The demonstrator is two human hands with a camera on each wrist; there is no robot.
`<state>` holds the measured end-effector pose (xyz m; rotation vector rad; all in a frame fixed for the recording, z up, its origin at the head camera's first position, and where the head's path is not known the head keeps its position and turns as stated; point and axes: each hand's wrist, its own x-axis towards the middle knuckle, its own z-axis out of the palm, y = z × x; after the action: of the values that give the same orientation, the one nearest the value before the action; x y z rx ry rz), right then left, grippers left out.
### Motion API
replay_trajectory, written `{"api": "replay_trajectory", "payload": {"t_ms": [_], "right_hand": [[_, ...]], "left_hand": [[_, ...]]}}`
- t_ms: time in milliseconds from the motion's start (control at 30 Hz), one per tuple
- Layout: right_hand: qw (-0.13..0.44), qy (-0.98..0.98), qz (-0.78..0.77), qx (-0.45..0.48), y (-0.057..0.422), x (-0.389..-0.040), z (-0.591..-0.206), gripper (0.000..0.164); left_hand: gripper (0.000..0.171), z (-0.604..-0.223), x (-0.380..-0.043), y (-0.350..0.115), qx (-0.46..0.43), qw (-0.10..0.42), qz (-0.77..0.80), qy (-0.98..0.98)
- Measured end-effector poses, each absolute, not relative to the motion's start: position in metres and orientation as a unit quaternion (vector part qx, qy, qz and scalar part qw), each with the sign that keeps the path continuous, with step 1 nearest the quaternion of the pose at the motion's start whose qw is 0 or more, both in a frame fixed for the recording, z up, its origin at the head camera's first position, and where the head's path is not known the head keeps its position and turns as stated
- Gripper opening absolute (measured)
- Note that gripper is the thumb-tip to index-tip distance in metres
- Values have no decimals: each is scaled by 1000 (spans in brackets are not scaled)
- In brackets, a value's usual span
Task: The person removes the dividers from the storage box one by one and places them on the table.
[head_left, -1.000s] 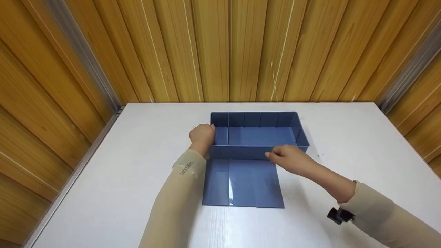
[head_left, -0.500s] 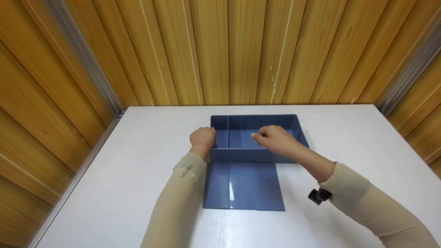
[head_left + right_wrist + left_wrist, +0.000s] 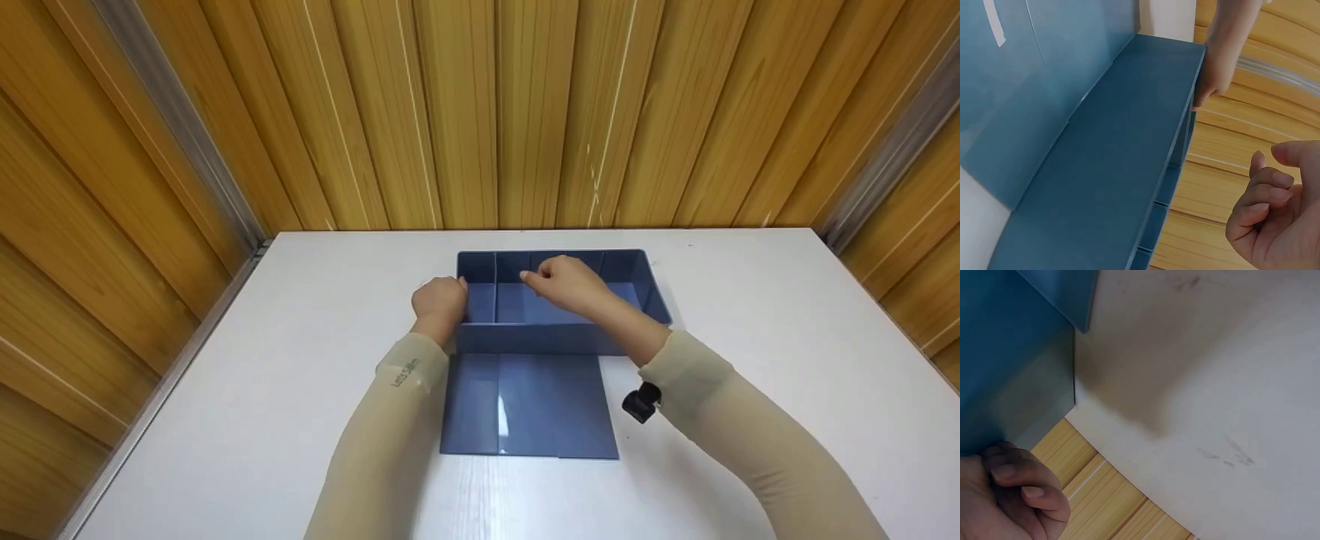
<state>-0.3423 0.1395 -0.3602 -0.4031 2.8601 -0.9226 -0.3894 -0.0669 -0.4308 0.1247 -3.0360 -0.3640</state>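
Note:
A blue storage box [image 3: 532,339] stands on the white table, with one upright divider [image 3: 496,289] near its left end. My left hand [image 3: 439,300] grips the box's left wall, thumb at the rim. The left wrist view shows that hand [image 3: 1022,495] with curled fingers beside the box's side. My right hand [image 3: 566,283] hovers over the larger compartment, its fingers loosely curled. Between the thumb and fingers of the right hand [image 3: 1275,208], the right wrist view shows nothing. Flat blue panels [image 3: 532,409] lie overlapping in front of the box.
The white table [image 3: 262,405] extends to both sides of the box. Wood-patterned panels [image 3: 525,112] rise behind it, with metal posts [image 3: 202,127] at the corners. A small black device [image 3: 642,403] sits at the right sleeve.
My right hand has moved left and away from me, from the box's front right rim to over its inside. The left hand, box and flat panels stay in place.

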Motion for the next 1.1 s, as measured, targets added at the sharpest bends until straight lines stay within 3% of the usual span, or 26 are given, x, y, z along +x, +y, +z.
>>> {"api": "replay_trajectory", "payload": {"t_ms": [567,1100], "right_hand": [[57,958,-268,-90,100,-369,-390,54],[68,970,-218,-84,77,-375,-408,47]], "left_hand": [[53,-433,-391,-63,28,39,-106,-993],[52,-434,-390,-66,27,49,-110,-992]]}}
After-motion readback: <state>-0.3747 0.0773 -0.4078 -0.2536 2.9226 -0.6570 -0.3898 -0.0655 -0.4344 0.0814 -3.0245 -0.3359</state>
